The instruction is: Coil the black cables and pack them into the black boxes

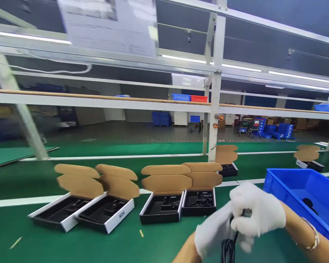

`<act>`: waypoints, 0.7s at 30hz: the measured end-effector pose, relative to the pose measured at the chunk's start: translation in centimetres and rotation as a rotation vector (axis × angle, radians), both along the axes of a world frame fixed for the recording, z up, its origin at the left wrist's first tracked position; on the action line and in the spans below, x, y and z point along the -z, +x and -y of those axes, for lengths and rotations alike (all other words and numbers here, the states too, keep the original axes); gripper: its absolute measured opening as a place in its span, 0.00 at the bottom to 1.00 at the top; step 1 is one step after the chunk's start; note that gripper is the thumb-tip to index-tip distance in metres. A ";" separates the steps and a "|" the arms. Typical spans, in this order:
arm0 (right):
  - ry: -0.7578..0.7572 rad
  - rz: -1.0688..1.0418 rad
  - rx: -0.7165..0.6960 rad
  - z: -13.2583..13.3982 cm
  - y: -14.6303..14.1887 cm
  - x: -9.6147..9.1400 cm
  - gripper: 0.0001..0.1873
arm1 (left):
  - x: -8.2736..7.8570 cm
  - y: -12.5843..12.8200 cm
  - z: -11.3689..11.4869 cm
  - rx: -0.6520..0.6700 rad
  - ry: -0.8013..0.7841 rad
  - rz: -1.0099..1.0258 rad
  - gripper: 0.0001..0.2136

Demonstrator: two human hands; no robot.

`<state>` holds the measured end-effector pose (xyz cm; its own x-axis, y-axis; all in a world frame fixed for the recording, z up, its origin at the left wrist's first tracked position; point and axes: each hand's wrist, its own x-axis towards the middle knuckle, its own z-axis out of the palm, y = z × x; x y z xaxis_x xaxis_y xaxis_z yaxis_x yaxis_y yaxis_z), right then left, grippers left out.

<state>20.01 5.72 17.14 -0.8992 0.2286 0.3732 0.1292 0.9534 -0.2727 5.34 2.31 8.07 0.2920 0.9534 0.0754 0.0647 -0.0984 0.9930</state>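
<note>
Your white-gloved right hand (256,212) pinches the thin black cable (228,250), its narrow loops just below. Your left hand (216,228), also gloved, is close beside; its grip I cannot tell. On the green tabletop (112,248), open cardboard boxes (166,183) stand leftward, a blue plastic bin (287,199) rightward.

PLACE: factory packing workshop | BENCH: green work surface (104,248) carries open cartons (166,182) | FRAME: metal post (216,91), strip lights (246,68) | FLOOR: blue crates (161,118) stand behind
</note>
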 end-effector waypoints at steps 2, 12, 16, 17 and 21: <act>0.047 -0.034 -0.037 0.3 -1.5 1.3 0.11 | 3.0 -1.7 1.7 -0.006 -0.022 0.188 0.38; 0.179 -0.719 0.642 -16.9 -9.8 -4.0 0.15 | 2.3 -9.3 3.4 -0.880 0.332 0.031 0.24; 0.303 -0.724 0.701 -23.8 -13.6 -6.2 0.19 | 0.0 -9.3 2.6 -0.784 0.436 0.291 0.24; 0.332 -0.702 0.708 -24.6 -14.1 -6.4 0.17 | -0.3 -9.4 2.2 -0.710 0.367 0.438 0.24; 0.347 -0.722 0.681 -24.2 -14.0 -6.6 0.14 | -0.5 -10.2 0.3 -0.483 -0.074 0.912 0.20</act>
